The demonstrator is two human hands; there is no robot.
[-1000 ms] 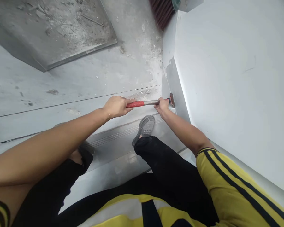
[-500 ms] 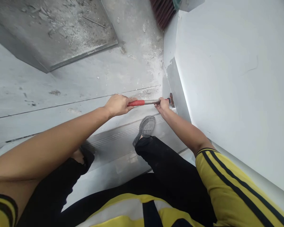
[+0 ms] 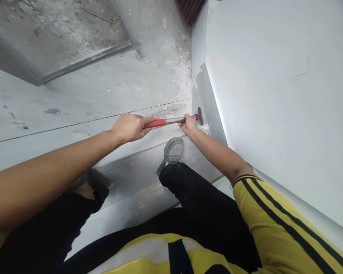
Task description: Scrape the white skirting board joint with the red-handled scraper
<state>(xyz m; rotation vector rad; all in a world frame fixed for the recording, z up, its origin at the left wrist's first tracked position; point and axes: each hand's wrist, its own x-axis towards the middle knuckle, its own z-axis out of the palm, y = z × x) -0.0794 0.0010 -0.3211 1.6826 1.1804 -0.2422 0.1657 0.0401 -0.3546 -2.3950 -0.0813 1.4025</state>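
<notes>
A hammer with a red grip point(image 3: 156, 123), a bare metal shaft and a rust-brown head point(image 3: 200, 116) lies crosswise in front of me, low above the floor. My left hand point(image 3: 129, 127) is closed round the end of the red grip. My right hand point(image 3: 188, 123) holds the shaft close behind the head, fingers wrapped round it. The head is beside the grey lower strip of the wall point(image 3: 213, 102), near the corner with the step; I cannot tell whether it touches. The fingers' undersides are hidden.
My shoe point(image 3: 173, 150) stands on the grooved step edge point(image 3: 131, 165) just below the hammer. A raised slab point(image 3: 87, 57) with rubble and a thin rod lies at upper left. White board point(image 3: 274, 95) fills the right. Broom bristles point(image 3: 190, 9) show at the top.
The view has shifted, so the surroundings sit further left and a little higher. Both hands keep their hold on the hammer, which has moved slightly left, away from the wall.
</notes>
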